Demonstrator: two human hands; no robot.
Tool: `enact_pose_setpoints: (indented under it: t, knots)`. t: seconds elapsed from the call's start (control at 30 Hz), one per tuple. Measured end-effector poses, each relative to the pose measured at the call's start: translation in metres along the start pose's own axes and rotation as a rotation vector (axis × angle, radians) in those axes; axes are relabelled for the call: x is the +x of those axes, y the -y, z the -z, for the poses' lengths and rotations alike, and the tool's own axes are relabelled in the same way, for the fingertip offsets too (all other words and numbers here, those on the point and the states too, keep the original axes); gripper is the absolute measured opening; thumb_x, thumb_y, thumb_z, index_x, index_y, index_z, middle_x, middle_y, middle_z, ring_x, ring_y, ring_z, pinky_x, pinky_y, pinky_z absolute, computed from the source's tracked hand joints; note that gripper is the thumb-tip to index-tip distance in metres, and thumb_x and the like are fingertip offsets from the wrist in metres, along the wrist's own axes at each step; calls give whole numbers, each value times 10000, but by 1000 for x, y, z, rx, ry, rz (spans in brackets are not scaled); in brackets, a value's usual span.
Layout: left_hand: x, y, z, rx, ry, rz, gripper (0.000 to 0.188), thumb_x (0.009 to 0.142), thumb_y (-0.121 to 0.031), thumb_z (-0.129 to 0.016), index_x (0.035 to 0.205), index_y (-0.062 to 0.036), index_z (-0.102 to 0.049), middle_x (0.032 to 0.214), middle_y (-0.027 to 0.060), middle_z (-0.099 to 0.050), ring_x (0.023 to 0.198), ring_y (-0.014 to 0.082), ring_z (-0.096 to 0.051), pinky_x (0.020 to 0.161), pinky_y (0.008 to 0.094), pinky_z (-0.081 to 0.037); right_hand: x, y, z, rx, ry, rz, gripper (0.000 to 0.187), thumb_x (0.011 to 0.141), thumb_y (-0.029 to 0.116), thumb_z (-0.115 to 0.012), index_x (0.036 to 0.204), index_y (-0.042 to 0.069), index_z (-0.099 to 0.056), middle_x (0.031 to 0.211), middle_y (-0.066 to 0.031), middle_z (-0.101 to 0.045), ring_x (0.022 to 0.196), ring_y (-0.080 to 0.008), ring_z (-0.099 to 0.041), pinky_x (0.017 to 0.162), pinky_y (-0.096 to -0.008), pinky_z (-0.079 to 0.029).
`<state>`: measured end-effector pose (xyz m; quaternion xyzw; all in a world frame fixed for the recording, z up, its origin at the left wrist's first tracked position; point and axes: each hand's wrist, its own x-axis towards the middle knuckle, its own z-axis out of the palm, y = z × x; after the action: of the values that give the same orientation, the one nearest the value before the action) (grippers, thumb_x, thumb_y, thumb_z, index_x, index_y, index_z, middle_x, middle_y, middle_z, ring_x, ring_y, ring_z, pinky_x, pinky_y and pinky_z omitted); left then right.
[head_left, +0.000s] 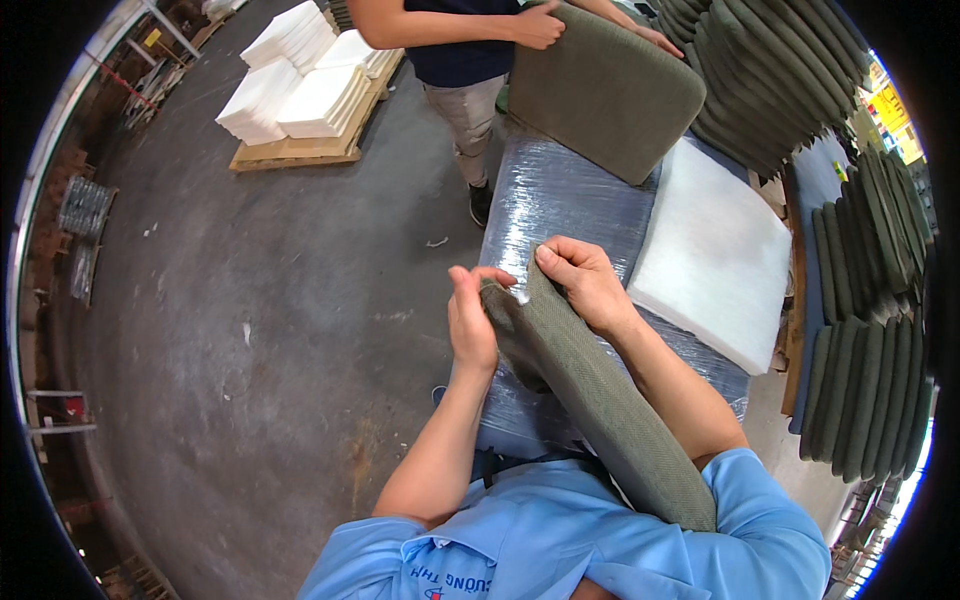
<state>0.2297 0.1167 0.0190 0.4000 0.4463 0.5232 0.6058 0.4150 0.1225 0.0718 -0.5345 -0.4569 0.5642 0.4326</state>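
Note:
I hold an olive-green fabric cushion [590, 395] on edge, its lower end against my blue shirt. My left hand [470, 320] grips its upper left corner. My right hand [583, 282] pinches the top edge, where a bit of white filling shows. Under it lies a work table wrapped in shiny plastic film [560, 200]. A white foam pad [715, 255] rests on the table to the right.
Across the table another person [460, 50] holds a second olive cushion [605, 90] with both hands. Stacks of olive cushions [780, 70] fill the right side and far corner. White foam pads sit on a wooden pallet [300, 150] on the grey concrete floor.

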Motion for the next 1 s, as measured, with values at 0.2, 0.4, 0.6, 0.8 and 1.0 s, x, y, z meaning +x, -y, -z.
enact_pose_setpoints:
  t: [0.2, 0.4, 0.6, 0.8, 1.0]
  knots:
    - [-64, -41, -25, 230, 149, -55, 621, 1163, -523, -422, 1277, 40, -659, 1078, 151, -735, 1046, 248, -682, 937, 391, -505, 0, 23, -21, -204, -7, 7, 427, 998, 362, -770, 781, 11, -663, 719, -15, -626, 710, -82, -531, 653, -338, -467]
    - [-62, -26, -44, 280, 55, -55, 641, 1166, -505, -358, 1036, 57, -639, 946, 239, -686, 913, 354, -653, 844, 468, -470, 21, 27, -32, -523, -47, 157, 432, 831, 313, -815, 647, -12, -598, 559, -162, -544, 531, -271, -518, 599, -448, -473]
    - [-34, -26, -55, 278, 136, -29, 658, 1164, -489, -343, 983, 62, -654, 937, 222, -703, 908, 320, -665, 828, 459, -470, 46, 22, -19, -648, -177, 184, 238, 789, 213, -724, 719, -10, -681, 697, -226, -684, 649, -425, -642, 703, -499, -554]
    - [-5, -26, -38, 122, 240, 99, 576, 1131, -478, -481, 1019, 40, -706, 950, 78, -701, 888, 166, -641, 814, 347, -489, 59, 23, -19, -651, -173, 81, 294, 828, 274, -757, 699, 17, -695, 710, -194, -701, 708, -383, -694, 737, -498, -561]
    - [-7, -41, -7, -19, 258, 330, 292, 1032, -264, -633, 1081, 15, -704, 1003, 55, -707, 934, 156, -661, 848, 342, -508, 48, -2, -1, -707, -267, 115, 470, 943, 503, -778, 873, 40, -748, 876, -189, -764, 861, -390, -738, 812, -497, -565]
